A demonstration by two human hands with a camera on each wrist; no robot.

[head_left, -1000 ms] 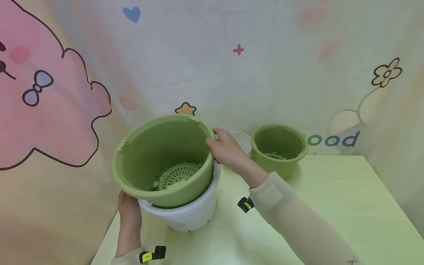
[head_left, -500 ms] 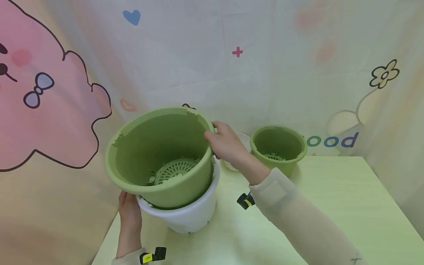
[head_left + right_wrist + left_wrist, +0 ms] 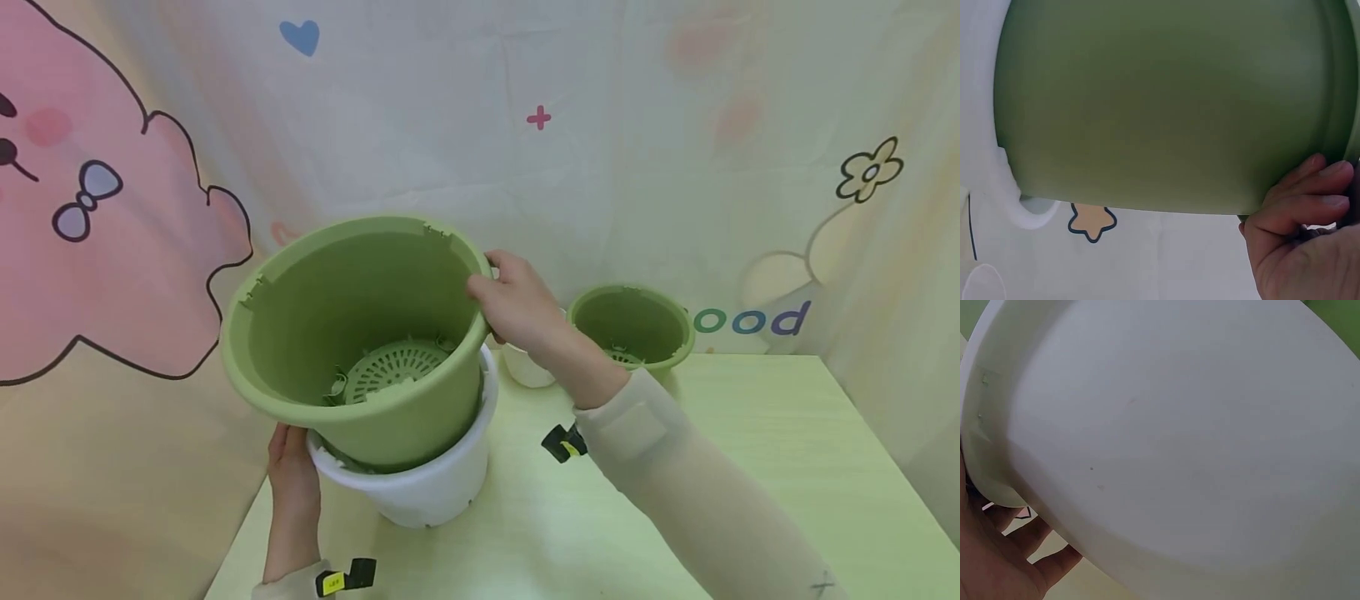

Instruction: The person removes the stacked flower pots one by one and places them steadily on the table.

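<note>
A large green plastic flowerpot (image 3: 420,429) with a slotted base sits tilted partway inside a white flowerpot (image 3: 442,496). My right hand (image 3: 521,304) grips the green pot by its right rim, thumb over the inside edge; in the right wrist view that hand (image 3: 1307,237) has its fingers curled under the rim. On the left, my left hand (image 3: 295,492) holds the white pot at its rim, below the overhanging green rim. The left wrist view shows the left hand's fingers (image 3: 1054,565) against the underside of the white rim.
A smaller green pot (image 3: 630,321) stands at the back of the pale table (image 3: 757,467), with a small white pot (image 3: 528,371) beside it, partly behind my right hand. A printed curtain (image 3: 637,167) hangs behind the table.
My right hand has moved upward with the green pot, raising it further out of the white pot and shifting it slightly left. The left hand and white pot stay nearly in place.
</note>
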